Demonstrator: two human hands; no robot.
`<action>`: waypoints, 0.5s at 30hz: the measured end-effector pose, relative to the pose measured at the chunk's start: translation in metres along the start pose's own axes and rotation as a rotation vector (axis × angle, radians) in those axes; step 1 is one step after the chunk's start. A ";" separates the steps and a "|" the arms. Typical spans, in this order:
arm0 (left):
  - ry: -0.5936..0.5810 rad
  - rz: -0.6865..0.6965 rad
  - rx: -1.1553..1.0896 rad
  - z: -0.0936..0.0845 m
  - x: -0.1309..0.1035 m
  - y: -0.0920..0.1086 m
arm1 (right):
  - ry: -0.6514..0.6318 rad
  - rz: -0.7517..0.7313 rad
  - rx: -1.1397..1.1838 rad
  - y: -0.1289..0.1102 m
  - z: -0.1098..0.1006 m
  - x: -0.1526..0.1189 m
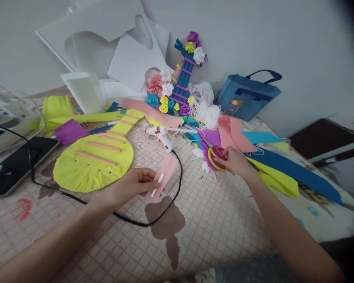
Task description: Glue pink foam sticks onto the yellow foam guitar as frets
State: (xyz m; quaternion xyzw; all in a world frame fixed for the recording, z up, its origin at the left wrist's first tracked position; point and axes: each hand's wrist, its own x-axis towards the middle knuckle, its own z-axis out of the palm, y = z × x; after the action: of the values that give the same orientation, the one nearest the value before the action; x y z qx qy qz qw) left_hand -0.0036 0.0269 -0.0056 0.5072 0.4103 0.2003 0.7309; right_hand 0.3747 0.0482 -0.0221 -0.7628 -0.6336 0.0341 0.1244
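My left hand pinches a pink strip of paper with white pieces lying on it, just above the tabletop. Over the purple paper at the right, my right hand has its fingers closed on the yellow and red handles of the scissors. The scissors point up and to the left. Between the hands and further back lies a white glue gun with a black cable. A yellow guitar-shaped piece with pink strips across it rests left of my left hand.
A decorated blue guitar shape with paper flowers leans on the wall. Behind my right hand are a blue bag and a small jar. A dark phone-like device lies at the left. The black cable loops across the table.
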 end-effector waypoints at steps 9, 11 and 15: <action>-0.028 -0.007 -0.008 0.000 -0.002 0.001 | -0.054 0.010 -0.042 0.001 -0.006 0.013; -0.032 -0.008 0.002 -0.001 -0.002 -0.001 | -0.076 -0.014 -0.045 0.001 -0.006 0.014; -0.027 0.010 0.003 -0.004 0.001 -0.006 | -0.082 -0.056 -0.016 0.003 -0.007 0.009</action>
State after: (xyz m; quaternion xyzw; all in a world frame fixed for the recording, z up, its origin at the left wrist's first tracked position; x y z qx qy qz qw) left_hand -0.0074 0.0276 -0.0119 0.5130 0.3981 0.1965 0.7346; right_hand 0.3809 0.0554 -0.0155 -0.7436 -0.6597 0.0568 0.0932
